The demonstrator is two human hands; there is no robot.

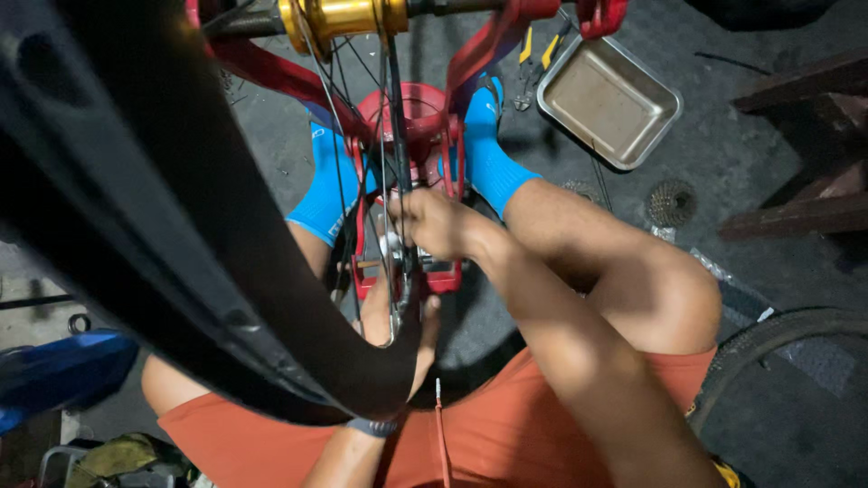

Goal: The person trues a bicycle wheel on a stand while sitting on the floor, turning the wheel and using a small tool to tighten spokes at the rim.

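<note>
– That big black rim (154, 226) fills the near view, right up by the head. What's the person doing under it?

– Sitting with a bicycle wheel (391, 181) clamped in a red truing stand (411, 117). The left hand (411, 339) sits at the rim's lower end, fingers wrapped round it, thumb showing on the near side.

– And the other one?

– The right hand (434, 221) is just beyond the left, up against the spokes (339, 108) near the stand's lower jaws. It's curled closed, pinching something small at the spokes; I can't tell what.

– Where's the hub?

– The gold hub (344, 16) is well beyond the right hand, at the far end of the stand. The feet in blue socks (493, 154) rest either side of the stand's base.

– Anything lying around?

– A metal tray (608, 99) beyond and to the right of the right hand, yellow-handled pliers (533, 63) touching its edge, and a cassette of sprockets (671, 202) further right on the concrete
</note>
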